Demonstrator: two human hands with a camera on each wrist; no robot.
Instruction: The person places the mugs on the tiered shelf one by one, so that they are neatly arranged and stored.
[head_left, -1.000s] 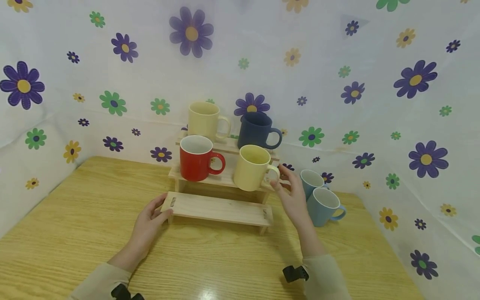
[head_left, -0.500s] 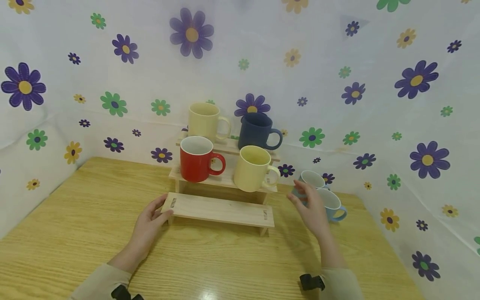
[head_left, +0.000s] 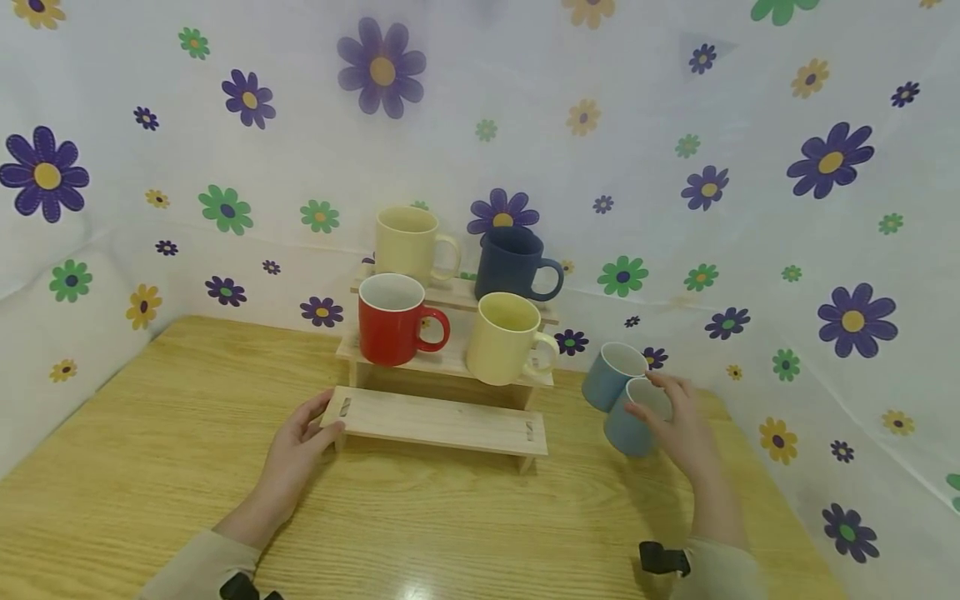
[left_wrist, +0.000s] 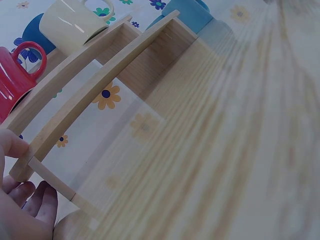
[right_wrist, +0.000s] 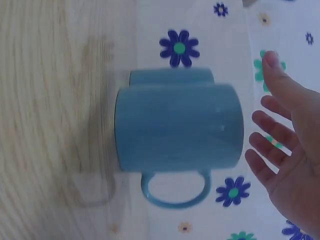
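My left hand (head_left: 294, 450) holds the left end of the lowest step of a wooden tiered rack (head_left: 438, 419); in the left wrist view the thumb and fingers pinch its corner. At the right, my right hand (head_left: 684, 429) hovers over the rim of the front light blue mug (head_left: 628, 429), fingers spread and loosely bent. The right wrist view has these fingers (right_wrist: 275, 131) just off the mug's top, with the handle pointing away to one side. A second light blue mug (head_left: 606, 385) stands directly behind it. Both mugs are upright on the table.
On the rack's middle step stand a red mug (head_left: 386, 325) and a pale yellow mug (head_left: 498, 346). Above them, the top step bears a cream mug (head_left: 401, 242) and a dark blue mug (head_left: 506, 271). A flowered cloth (head_left: 660, 225) hangs around the wooden table (head_left: 465, 525).
My right hand has let go of the yellow mug's handle and moved right, over the front light blue mug. My left hand stays on the rack.
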